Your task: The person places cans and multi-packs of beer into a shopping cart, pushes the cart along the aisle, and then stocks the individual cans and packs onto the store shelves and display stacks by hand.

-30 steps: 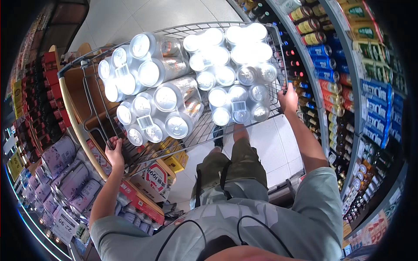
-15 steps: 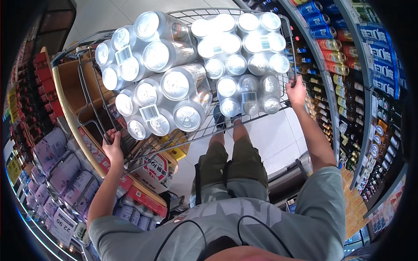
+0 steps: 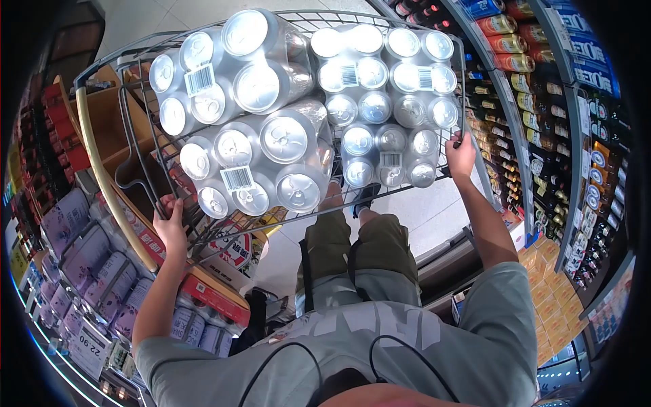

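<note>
A wire shopping cart carries several shrink-wrapped packs of silver-topped cans, among them a large pack at the near left and a smaller pack at the near right. My left hand is closed around the cart's rim at its left near corner. At the right end, my right hand is wrapped round the rim too. White barcode labels show on the wrap of the packs. Below the cart's near side, my legs and part of a shoe are visible on the tiled floor.
Shelves of bottles and cans curve along the right side. Stacked yellow boxes stand at the lower right. On the left are wrapped purple-and-white packs, a price sign and a wooden display edge. Pale floor tiles lie beyond the cart.
The shelves and displays have shifted past the cart, the right-hand shelves moving upward in view and more yellow boxes coming into sight. My legs have stepped. Both hands keep their hold.
</note>
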Available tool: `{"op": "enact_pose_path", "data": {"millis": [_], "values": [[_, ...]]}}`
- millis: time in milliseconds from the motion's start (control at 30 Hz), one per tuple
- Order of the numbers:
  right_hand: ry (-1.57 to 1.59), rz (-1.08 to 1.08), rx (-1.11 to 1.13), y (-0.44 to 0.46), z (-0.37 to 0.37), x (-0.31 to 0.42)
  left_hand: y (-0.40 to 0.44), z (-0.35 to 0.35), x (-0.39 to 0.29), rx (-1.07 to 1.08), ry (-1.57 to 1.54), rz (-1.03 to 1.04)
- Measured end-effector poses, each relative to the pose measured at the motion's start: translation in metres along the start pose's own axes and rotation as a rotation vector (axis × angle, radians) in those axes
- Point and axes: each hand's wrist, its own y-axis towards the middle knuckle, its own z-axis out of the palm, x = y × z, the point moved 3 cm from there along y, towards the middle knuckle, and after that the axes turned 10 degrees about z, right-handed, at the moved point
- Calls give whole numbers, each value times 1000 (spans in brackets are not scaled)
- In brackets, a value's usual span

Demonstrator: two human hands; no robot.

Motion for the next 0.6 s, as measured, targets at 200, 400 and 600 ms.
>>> {"op": "enact_pose_path", "data": {"millis": [200, 400, 600], "values": [[20, 15, -14, -33, -9, -52, -24, 9, -4, 71, -31, 59], [41, 44, -27, -61, -14, -103, -41, 10, 12, 130, 29, 90], [72, 31, -107, -90, -19, -152, -64, 24, 4, 162, 0, 135]]}}
